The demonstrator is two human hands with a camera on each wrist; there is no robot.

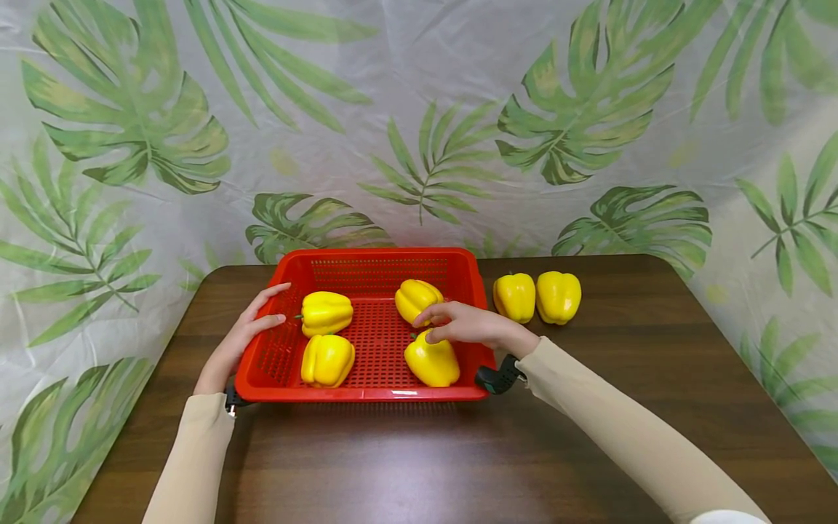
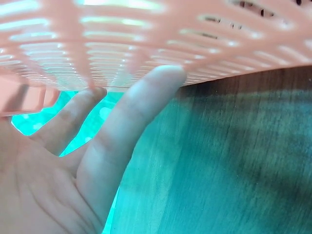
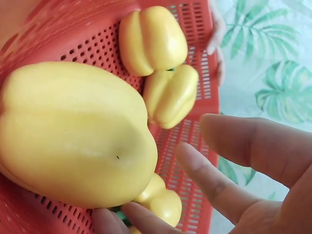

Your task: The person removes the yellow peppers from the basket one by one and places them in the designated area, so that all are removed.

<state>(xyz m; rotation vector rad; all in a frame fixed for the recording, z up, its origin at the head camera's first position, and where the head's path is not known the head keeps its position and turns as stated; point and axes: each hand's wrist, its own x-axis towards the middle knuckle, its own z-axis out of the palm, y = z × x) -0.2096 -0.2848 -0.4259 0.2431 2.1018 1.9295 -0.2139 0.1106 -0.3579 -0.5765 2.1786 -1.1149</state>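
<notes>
backdrop: pale, green leaves | table: dark wood-grain | light: soft glare

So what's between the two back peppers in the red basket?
Between the back left pepper and the back right pepper there's only bare floor of the basket, full of little holes. The head view shows it.

No readable text, label, brand, number or sign noted on any surface in the head view or either wrist view
</notes>
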